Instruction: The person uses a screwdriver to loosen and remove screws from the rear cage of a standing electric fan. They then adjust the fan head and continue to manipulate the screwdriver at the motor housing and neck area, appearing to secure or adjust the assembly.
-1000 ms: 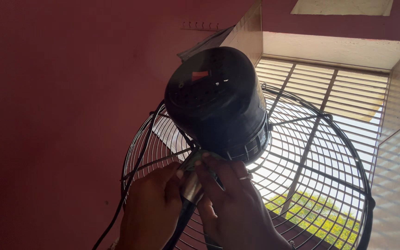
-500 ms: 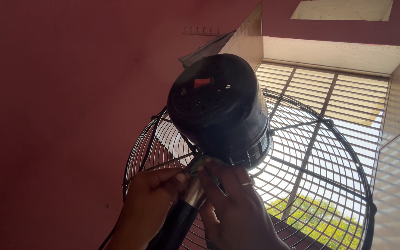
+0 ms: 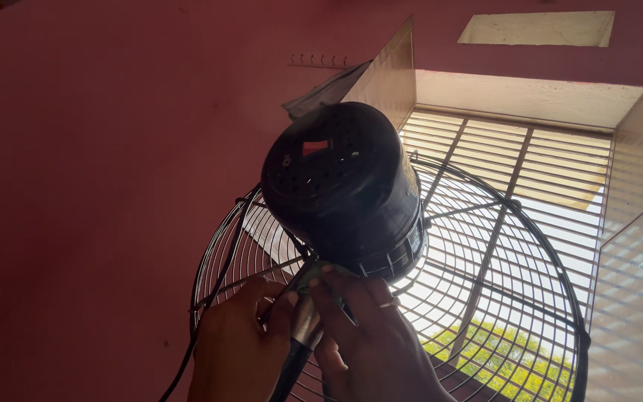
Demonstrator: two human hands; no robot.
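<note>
Against the pictures of a moment earlier, the motor housing is seen slightly more upright and further toward the window, and both hands are drawn in closer beneath it; by judgement, the work at the joint under the housing is being continued rather than finished. The black, dome-shaped housing is found at the centre of the wire fan guard, with its closed rear end pointed up and toward the pink wall, so its long axis is tilted from the guard's hub toward the upper left. Just below the housing, the metal stand pole is gripped by the left hand, fingers curled around it. The right hand is pressed against the pole's top, fingers together; what is pinched there cannot be told. Behind the guard, the louvred window is lit brightly.
</note>
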